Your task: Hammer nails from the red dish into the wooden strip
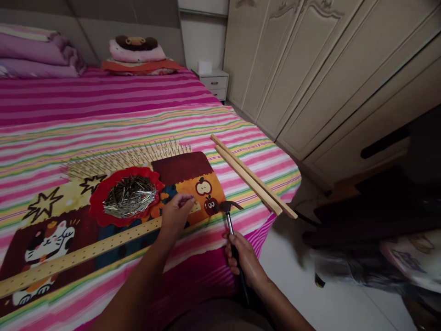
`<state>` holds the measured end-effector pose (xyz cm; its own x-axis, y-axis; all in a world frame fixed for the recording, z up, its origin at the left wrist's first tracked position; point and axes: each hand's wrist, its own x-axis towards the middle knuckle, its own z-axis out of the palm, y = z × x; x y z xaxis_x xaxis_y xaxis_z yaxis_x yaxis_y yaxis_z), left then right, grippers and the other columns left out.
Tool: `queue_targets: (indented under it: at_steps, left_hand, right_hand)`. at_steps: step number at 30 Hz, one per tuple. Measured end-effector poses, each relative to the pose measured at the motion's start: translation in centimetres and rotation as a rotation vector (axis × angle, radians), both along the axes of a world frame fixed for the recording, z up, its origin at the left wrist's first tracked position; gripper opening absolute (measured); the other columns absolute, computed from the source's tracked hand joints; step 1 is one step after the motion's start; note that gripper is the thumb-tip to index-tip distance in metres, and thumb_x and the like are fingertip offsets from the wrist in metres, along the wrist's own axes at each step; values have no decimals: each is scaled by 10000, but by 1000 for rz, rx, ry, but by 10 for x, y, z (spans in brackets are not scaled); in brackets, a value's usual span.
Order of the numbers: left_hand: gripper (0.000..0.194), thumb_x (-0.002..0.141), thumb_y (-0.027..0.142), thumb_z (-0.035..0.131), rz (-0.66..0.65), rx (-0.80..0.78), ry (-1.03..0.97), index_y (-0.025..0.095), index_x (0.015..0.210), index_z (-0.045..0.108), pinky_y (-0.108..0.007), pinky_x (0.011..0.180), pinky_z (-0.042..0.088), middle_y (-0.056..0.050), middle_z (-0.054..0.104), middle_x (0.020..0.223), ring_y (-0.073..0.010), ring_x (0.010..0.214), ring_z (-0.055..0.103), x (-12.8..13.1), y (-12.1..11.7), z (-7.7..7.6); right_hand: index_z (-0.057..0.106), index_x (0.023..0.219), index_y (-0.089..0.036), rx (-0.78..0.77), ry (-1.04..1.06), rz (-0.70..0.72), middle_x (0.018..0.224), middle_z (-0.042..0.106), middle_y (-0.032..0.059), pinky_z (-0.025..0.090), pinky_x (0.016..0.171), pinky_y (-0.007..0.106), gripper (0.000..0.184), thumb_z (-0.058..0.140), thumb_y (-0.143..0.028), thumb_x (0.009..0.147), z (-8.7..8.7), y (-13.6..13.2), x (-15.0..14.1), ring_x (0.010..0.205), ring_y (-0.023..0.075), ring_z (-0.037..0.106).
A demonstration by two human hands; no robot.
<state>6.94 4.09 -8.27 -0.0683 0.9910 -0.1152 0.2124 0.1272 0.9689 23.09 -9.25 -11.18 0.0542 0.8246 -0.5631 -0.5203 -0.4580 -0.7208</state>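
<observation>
My right hand [245, 258] is wrapped around the dark handle of a claw hammer [230, 220], its head raised beside the right end of a long wooden strip [113, 238]. Two rows of small holes or dots run along the strip, which lies on a printed mat [82, 230]. Over the strip's right end, my left hand [176, 212] has thumb and fingertips pinched together; whatever is between them is too small to make out. Left of that hand, a red scalloped dish [98, 209] holds a heap of loose nails [130, 195].
Behind the dish lies a board [127, 158] bristling with upright nails. Two bare wooden sticks [250, 177] rest on the striped bedspread [275, 161] near the bed's right edge. Folded bedding [34, 53], a nightstand [214, 82] and wardrobe doors [292, 59] stand farther back.
</observation>
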Motion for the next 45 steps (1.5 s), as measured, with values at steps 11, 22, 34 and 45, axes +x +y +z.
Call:
queue_targets:
  at_steps: [11,22,34,45]
  left_hand:
    - [225,701,329,533,-50,101,354,215,843,665,-278,734,448,-9,676,806,-163,763,603,-6,5,10]
    - [231,738,240,482,-197,241,751,228,826,695,-268,755,434,-36,681,856,-189,813,604,-10,5,7]
    - [169,715,342,530,-133,172,553,218,756,636,-248,656,427,-6,644,733,-153,683,572,-11,0,16]
    - [235,609,420,615,-136,8,291,208,705,655,-249,605,415,11,679,692,-150,648,580,-6,5,11]
  right_hand:
    - [539,873,-185,10,18,-5,515,485,-82,207,258,104,302,587,-455,745,-5,0,0,325,24,320]
    - [531,863,-195,14,28,-4,509,488,-91,209,259,107,309,596,-468,734,-8,1,1,316,26,330]
    - [535,853,-196,-6,32,-4,499,481,-90,195,263,108,308,594,-473,732,-10,1,1,313,25,321]
    - [529,854,-194,0,28,-6,493,475,-88,182,269,107,313,586,-476,731,-11,1,1,315,25,311]
